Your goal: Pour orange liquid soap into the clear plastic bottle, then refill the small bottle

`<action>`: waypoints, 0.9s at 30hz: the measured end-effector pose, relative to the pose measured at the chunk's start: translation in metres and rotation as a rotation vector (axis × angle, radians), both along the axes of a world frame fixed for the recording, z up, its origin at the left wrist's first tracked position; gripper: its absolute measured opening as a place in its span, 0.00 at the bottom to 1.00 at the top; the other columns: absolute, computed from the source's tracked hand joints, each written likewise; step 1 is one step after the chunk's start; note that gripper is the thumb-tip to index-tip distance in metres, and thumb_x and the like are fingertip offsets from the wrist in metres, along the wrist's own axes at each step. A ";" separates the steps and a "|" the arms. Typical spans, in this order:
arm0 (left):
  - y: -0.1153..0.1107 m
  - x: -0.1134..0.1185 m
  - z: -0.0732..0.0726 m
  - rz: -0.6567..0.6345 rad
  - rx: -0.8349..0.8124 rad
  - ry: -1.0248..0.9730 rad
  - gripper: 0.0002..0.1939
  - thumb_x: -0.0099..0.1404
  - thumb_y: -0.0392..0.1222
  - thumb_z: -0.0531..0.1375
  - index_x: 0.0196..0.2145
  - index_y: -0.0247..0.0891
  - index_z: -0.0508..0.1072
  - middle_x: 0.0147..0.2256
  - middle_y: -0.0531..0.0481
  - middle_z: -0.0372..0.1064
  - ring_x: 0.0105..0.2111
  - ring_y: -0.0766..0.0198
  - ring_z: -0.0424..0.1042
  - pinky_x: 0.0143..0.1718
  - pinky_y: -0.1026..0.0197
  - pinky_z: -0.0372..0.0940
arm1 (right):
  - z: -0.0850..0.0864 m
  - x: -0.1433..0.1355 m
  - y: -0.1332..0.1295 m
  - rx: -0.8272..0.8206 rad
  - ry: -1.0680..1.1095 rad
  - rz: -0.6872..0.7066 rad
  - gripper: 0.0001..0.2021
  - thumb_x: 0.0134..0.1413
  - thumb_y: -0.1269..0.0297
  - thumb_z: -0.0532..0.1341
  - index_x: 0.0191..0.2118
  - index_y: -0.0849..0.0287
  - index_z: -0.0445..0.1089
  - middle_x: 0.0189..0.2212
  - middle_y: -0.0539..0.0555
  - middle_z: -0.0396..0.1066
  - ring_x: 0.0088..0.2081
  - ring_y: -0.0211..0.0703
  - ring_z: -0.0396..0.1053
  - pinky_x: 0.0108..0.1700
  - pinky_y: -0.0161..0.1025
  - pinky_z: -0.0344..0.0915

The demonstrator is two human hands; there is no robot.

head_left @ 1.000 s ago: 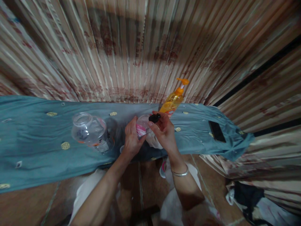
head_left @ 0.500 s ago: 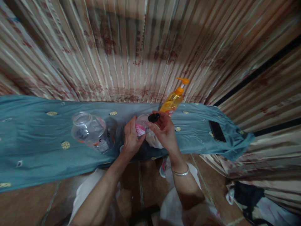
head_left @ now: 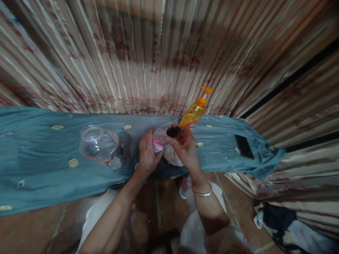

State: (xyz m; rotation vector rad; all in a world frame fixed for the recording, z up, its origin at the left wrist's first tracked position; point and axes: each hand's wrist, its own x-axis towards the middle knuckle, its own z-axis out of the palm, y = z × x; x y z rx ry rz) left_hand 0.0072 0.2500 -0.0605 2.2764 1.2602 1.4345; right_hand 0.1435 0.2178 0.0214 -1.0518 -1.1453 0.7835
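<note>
My left hand [head_left: 148,153] is wrapped round a small clear bottle [head_left: 158,144] with a pink label, held over the middle of the cloth-covered table. Close against the bottle's right side, my right hand [head_left: 185,144] pinches a small black piece [head_left: 173,132] that looks like a cap or pump head. Whether the black piece touches the bottle I cannot tell. A crumpled white cloth [head_left: 173,157] lies under my right hand. Just behind that hand stands a pump bottle [head_left: 194,111] of yellow liquid with an orange top.
A large clear plastic jar [head_left: 99,144], without a lid, stands on the left of the blue-green tablecloth [head_left: 45,155]. A black phone [head_left: 244,146] lies at the right. A pleated curtain [head_left: 137,63] hangs behind the table. Dark and pale fabric [head_left: 280,218] lies at the lower right.
</note>
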 end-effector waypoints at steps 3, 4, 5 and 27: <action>0.000 0.001 -0.001 0.003 0.012 0.004 0.41 0.60 0.53 0.59 0.63 0.33 0.47 0.56 0.33 0.57 0.56 0.47 0.60 0.55 0.45 0.57 | 0.000 0.000 0.001 -0.009 0.013 -0.021 0.20 0.41 0.57 0.69 0.40 0.56 0.64 0.39 0.52 0.72 0.41 0.39 0.71 0.49 0.41 0.68; 0.000 0.001 -0.001 0.006 0.013 0.005 0.41 0.60 0.53 0.59 0.63 0.33 0.47 0.56 0.33 0.57 0.55 0.47 0.60 0.55 0.45 0.57 | 0.000 0.001 0.001 -0.005 0.008 -0.008 0.19 0.43 0.57 0.68 0.40 0.56 0.65 0.38 0.52 0.72 0.41 0.39 0.71 0.49 0.41 0.68; 0.000 0.001 -0.001 0.009 0.013 0.007 0.41 0.60 0.53 0.59 0.63 0.33 0.46 0.56 0.33 0.57 0.55 0.47 0.60 0.55 0.45 0.57 | 0.001 0.002 0.000 0.001 0.001 0.014 0.18 0.45 0.57 0.67 0.41 0.56 0.65 0.39 0.52 0.72 0.42 0.39 0.71 0.49 0.41 0.68; 0.001 0.001 -0.001 0.008 0.012 0.035 0.42 0.59 0.52 0.60 0.63 0.33 0.45 0.56 0.33 0.57 0.55 0.47 0.60 0.55 0.45 0.57 | 0.001 0.003 -0.001 -0.001 0.036 0.029 0.21 0.41 0.60 0.69 0.42 0.55 0.64 0.43 0.52 0.71 0.43 0.39 0.71 0.50 0.40 0.68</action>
